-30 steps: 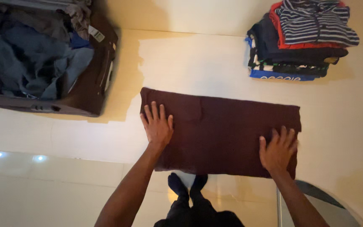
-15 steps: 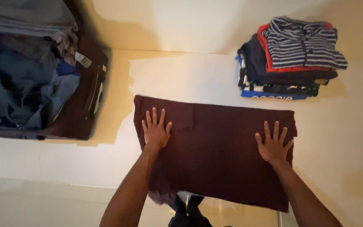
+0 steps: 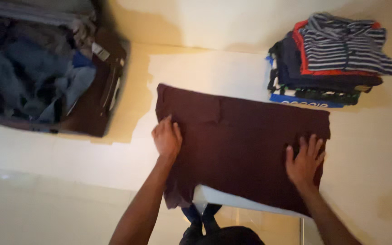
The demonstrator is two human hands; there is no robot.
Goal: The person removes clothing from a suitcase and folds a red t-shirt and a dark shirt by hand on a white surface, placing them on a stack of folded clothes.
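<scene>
**Maroon cloth spread under both hands**

Maroon fabric fills the middle of my view: a dark folded garment lies flat on a pale surface, its long side running from centre left to centre right of the frame. Its lower left corner hangs off the near edge of the surface, draping down towards the bottom centre.

My left hand sits at the garment's left edge, fingers curled with the knuckles up; its grip looks gathered at the cloth's border, though I cannot tell whether it pinches the fabric or only presses on it. My right hand lies flat at the garment's lower right, fingers spread apart and palm down on the cloth, gripping nothing.

In the upper right of the frame a stack of folded clothes rests on the same surface, topped by a striped shirt in blue-grey and white with red trim. It stands just beyond the garment's upper right corner, apart from it.

In the upper left an open suitcase with brown walls holds a loose jumble of blue and grey clothes. It lies well apart from my left hand.
</scene>
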